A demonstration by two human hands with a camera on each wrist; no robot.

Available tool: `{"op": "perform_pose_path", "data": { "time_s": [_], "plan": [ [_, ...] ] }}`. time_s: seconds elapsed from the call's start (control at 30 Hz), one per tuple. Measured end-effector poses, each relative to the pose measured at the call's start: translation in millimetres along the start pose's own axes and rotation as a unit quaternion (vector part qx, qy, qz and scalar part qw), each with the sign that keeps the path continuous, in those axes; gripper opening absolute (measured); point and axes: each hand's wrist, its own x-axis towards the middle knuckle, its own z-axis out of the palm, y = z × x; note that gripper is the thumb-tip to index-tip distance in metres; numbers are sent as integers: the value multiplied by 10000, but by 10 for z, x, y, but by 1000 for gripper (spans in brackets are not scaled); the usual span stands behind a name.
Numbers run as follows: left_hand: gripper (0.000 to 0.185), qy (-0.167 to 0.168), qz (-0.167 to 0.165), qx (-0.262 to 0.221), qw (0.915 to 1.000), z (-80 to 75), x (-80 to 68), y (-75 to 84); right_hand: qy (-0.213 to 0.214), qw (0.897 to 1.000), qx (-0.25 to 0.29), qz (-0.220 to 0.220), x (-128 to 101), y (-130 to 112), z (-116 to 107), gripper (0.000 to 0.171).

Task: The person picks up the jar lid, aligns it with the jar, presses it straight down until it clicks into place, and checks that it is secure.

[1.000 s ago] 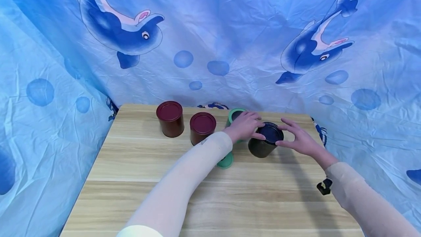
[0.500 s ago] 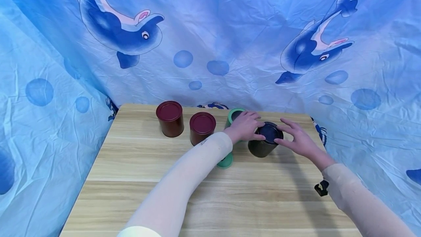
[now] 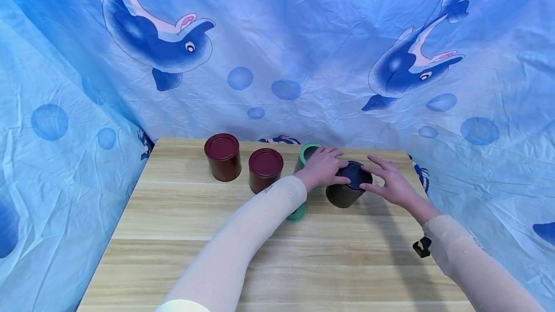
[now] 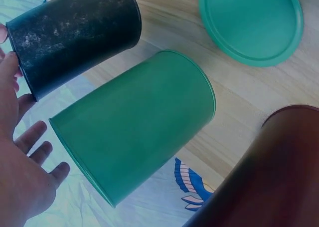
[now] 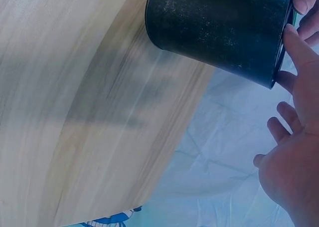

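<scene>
Two red cans and at the back left of the wooden table. Next, a green can, open on top, its green lid seen whole only from the left wrist. Left hand and right hand, fingers spread, touching the lid rim of the black can near the back right; firm grip or not, cannot tell

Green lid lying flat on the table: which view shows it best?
Left wrist view: the round green lid lies nearly whole on the wood. In the head view the left sleeve hides most of it. The right wrist view misses it.
</scene>
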Motion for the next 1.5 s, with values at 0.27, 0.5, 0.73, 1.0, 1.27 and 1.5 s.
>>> {"op": "perform_pose_path", "data": {
  "time_s": [0.27,0.5,0.73,1.0,1.27,1.5],
  "plan": [
    [64,-73,-202,-391,9990,-3,5,29,10,10000,-72,-16,-9,23,21,60],
    [65,-326,-345,-485,9977,-16,29,42,36,9999,-162,-46,8,-1,30,60],
    [65,-464,-355,-197,9981,-100,9,78,-106,9997,-160,-153,62,-57,-14,58],
    [61,-495,-427,219,9976,-196,10,165,-275,9993,-203,-178,99,-43,-49,58],
    [64,-592,-543,92,9967,-183,59,163,-242,9990,-286,-238,97,-2,-62,60],
    [65,-429,-446,79,9980,-105,60,118,-157,9964,-631,-537,91,39,-45,61]
  ]
}}
